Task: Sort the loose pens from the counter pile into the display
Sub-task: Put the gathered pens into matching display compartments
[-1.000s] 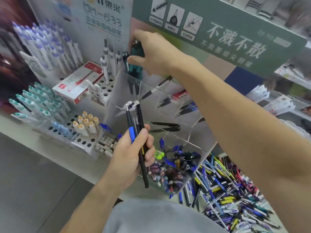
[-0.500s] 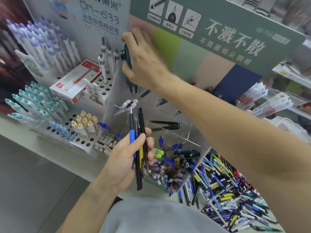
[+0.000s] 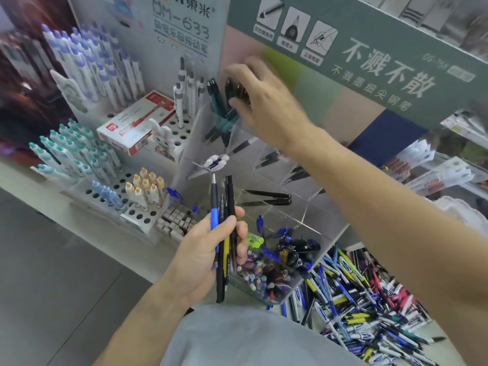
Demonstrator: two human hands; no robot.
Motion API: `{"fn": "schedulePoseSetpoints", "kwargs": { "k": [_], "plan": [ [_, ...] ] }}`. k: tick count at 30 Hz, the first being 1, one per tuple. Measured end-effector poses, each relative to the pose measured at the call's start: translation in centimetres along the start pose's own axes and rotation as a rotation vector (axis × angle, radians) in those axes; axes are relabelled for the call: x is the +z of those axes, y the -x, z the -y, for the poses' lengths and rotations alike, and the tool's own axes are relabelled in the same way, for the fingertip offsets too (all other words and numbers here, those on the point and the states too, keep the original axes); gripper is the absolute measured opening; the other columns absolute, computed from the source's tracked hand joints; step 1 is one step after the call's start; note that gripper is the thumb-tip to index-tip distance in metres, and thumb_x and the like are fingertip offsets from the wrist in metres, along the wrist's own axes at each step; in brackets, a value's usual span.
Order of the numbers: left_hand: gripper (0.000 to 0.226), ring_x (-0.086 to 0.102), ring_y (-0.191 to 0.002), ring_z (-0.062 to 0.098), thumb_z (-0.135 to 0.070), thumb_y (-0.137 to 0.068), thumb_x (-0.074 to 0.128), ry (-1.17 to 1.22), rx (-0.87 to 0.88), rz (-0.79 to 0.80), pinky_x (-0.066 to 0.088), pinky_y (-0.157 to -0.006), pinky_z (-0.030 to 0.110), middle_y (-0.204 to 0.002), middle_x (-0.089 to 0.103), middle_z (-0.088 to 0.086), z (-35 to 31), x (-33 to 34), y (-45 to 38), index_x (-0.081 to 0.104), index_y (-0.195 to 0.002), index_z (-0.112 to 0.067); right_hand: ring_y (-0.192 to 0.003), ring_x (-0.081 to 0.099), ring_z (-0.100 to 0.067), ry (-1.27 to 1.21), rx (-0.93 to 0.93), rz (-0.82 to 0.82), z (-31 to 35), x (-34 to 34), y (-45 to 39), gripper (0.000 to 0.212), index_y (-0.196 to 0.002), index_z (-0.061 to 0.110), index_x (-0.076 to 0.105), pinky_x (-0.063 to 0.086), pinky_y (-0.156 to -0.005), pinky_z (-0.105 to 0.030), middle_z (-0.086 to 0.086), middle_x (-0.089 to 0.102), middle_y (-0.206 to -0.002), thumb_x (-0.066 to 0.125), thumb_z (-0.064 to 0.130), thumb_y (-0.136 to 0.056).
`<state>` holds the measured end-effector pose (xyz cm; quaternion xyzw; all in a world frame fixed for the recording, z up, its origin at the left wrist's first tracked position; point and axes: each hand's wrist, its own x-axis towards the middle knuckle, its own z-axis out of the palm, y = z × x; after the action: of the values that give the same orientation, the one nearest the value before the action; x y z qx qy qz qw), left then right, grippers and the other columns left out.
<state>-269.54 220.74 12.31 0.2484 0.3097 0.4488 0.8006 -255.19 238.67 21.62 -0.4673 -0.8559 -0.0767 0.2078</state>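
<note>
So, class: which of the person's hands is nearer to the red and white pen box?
Left. The left hand holds a bundle of pens below and right of the pen box; the right hand reaches farther right, at the clear compartment.

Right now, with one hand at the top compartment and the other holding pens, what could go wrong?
1. The left hand grips several pens in a loose fan; one may slip out.
2. The right hand is blurred at the dark pens in the clear display, and could knock them askew.

You can read "東米" and "DM-633" on the white backboard (image 3: 182, 27); the green sign (image 3: 383, 62) says "不溅不散". The red-and-white box (image 3: 132, 125) shows "12".
</note>
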Motion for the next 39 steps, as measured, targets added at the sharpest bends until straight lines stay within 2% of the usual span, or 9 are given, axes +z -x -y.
{"fn": "schedulePoseSetpoints", "kwargs": {
  "k": [7,9,11,15,18,21,27,35,39],
  "plan": [
    [0.030,0.056,-0.068,0.022,-0.008,-0.100,0.053,0.000,0.012,-0.034,0.052,-0.060,0.032,-0.086,0.058,0.010,0.0,0.6,-0.8,0.053,-0.129,-0.003,-0.116,0.061,-0.027,-0.352,0.184,-0.194,0.6,1.6,3.1,0.049,-0.136,0.003,0.055,0.051,-0.103,-0.037,-0.020,0.050,-0.137,0.067,-0.002,-0.089],
    [0.032,0.059,-0.069,0.020,-0.007,-0.097,0.048,0.013,0.007,-0.040,0.055,-0.061,0.030,-0.086,0.061,0.009,-0.1,0.8,-0.9,0.056,-0.128,-0.004,-0.116,0.061,-0.025,-0.453,0.259,-0.346,1.9,1.0,4.5,0.041,-0.130,0.001,0.060,0.053,-0.100,-0.037,-0.018,0.054,-0.132,0.065,-0.004,-0.089],
    [0.036,0.060,-0.069,0.020,-0.009,-0.092,0.051,0.039,0.003,-0.050,0.056,-0.061,0.030,-0.085,0.062,0.008,0.0,1.0,-1.1,0.058,-0.127,-0.004,-0.097,0.066,-0.016,-0.507,0.287,-0.387,3.9,-0.2,7.1,0.021,-0.112,-0.002,0.068,0.056,-0.086,-0.026,-0.011,0.065,-0.112,0.065,-0.004,-0.091],
    [0.035,0.063,-0.070,0.018,-0.012,-0.091,0.053,0.089,0.047,-0.086,0.058,-0.063,0.030,-0.086,0.062,0.009,0.4,1.7,-1.4,0.060,-0.124,-0.005,-0.066,0.067,-0.008,-0.835,0.557,-0.171,7.7,-2.8,14.5,0.009,-0.102,0.006,0.062,0.051,-0.060,-0.016,0.004,0.068,-0.076,0.067,0.008,-0.095],
    [0.030,0.067,-0.075,0.018,-0.013,-0.091,0.049,0.157,0.112,-0.113,0.059,-0.068,0.030,-0.083,0.065,0.007,0.8,2.5,-1.7,0.059,-0.119,-0.009,-0.072,0.069,-0.018,-0.961,0.842,0.118,8.8,-2.5,19.1,0.025,-0.100,0.019,0.057,0.057,-0.067,-0.032,-0.001,0.071,-0.081,0.073,0.034,-0.088],
    [0.027,0.069,-0.082,0.021,-0.015,-0.091,0.049,0.142,0.149,-0.117,0.059,-0.075,0.031,-0.086,0.068,0.007,1.4,3.3,-2.2,0.058,-0.116,-0.009,-0.073,0.072,-0.021,-1.194,1.038,0.259,9.1,-1.5,21.2,0.028,-0.107,0.013,0.059,0.060,-0.065,-0.036,-0.008,0.073,-0.087,0.075,0.028,-0.090],
    [0.031,0.073,-0.088,0.032,-0.023,-0.092,0.052,-0.269,0.238,-0.175,0.060,-0.076,0.045,-0.092,0.073,0.012,1.9,3.9,-2.9,0.055,-0.121,-0.012,-0.071,0.071,-0.029,-1.365,1.193,0.069,9.3,-1.3,22.0,0.017,-0.103,0.002,0.069,0.060,-0.071,-0.046,-0.025,0.074,-0.091,0.074,0.011,-0.089],
    [0.015,0.072,-0.086,0.029,-0.007,-0.102,0.040,-0.050,0.197,-0.204,0.059,-0.066,0.035,-0.088,0.068,0.010,2.1,3.5,-2.7,0.048,-0.113,-0.013,-0.061,0.066,-0.020,-1.845,1.422,-0.053,10.4,-0.2,22.1,0.031,-0.103,0.001,0.060,0.058,-0.058,-0.029,-0.014,0.069,-0.076,0.074,0.015,-0.079],
    [0.011,0.071,-0.082,0.028,-0.009,-0.100,0.041,-0.033,0.286,-0.224,0.059,-0.071,0.036,-0.087,0.067,0.008,1.3,2.5,-2.9,0.046,-0.108,-0.013,-0.060,0.067,-0.020,-1.698,1.462,-0.233,9.7,-0.3,22.5,0.043,-0.103,-0.001,0.067,0.058,-0.060,-0.027,-0.014,0.067,-0.072,0.080,0.016,-0.066]
  ]
}}
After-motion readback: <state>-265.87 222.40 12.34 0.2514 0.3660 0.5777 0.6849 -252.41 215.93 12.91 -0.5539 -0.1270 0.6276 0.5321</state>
